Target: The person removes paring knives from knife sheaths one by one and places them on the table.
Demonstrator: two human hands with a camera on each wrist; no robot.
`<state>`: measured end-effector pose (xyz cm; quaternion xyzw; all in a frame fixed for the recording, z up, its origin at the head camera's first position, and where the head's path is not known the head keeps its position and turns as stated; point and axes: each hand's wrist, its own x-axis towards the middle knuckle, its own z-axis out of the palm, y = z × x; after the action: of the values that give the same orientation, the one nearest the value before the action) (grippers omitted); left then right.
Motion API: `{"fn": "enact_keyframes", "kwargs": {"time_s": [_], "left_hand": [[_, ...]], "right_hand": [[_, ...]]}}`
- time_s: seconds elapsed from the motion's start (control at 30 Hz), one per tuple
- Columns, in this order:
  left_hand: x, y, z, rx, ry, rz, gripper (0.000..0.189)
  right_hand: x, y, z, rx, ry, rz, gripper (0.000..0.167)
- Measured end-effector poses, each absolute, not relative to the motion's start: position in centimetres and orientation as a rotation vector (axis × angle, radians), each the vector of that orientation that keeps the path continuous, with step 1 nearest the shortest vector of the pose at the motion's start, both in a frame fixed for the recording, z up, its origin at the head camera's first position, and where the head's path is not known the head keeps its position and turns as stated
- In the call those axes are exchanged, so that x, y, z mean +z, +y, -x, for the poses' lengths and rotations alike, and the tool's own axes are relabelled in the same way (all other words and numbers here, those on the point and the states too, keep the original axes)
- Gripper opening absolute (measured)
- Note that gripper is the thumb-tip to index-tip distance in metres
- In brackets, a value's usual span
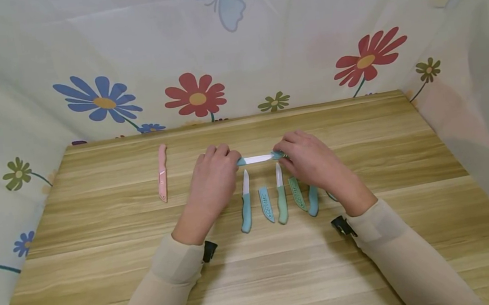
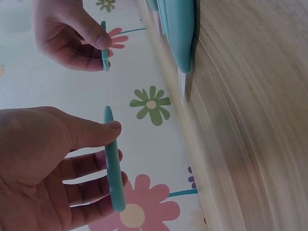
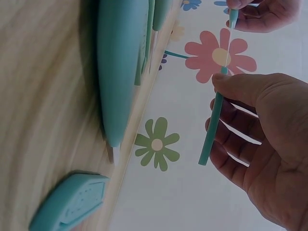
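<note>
My left hand [image 1: 213, 178] pinches the blue handle [image 2: 113, 168] of a small knife between thumb and fingers. The knife's white blade [image 1: 258, 159] points right, level above the table. My right hand [image 1: 311, 160] pinches a blue-green sheath [image 3: 213, 127], and the blade's tip end meets or enters its mouth; how deep cannot be told. Below the hands lie a blue knife [image 1: 246, 212], a blue sheath [image 1: 266, 204], a green knife [image 1: 282, 203] and a green sheath [image 1: 297, 194]. Another blue knife [image 1: 313, 201] is partly under the right hand, beside a blue sheath [image 3: 72, 202] mostly hidden in the head view.
A pink knife in its pink sheath [image 1: 163, 177] lies apart on the left of the wooden table [image 1: 112, 223]. A white cloth with printed flowers [image 1: 297, 56] stands behind the table and along both sides. The loose knives' bare blades point away from me.
</note>
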<state>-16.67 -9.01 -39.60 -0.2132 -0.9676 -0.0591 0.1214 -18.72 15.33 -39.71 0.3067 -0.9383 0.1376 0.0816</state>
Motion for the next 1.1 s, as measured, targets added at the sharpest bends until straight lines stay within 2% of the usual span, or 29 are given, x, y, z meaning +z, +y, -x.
{"fn": "enact_keyframes", "kwargs": {"time_s": [0.57,1.1], "left_hand": [[-39.2,-9.5,16.7,-0.179,-2.856,0.576,0.019],[-38.8,-10.9,16.3,-0.26,-2.961,0.43,0.018]], "right_hand": [[-39.2,15.4,18.6,0.421,-2.83,-0.893,0.026],[-38.2,14.3,18.8,0.427,-2.935,-0.872,0.026]]}}
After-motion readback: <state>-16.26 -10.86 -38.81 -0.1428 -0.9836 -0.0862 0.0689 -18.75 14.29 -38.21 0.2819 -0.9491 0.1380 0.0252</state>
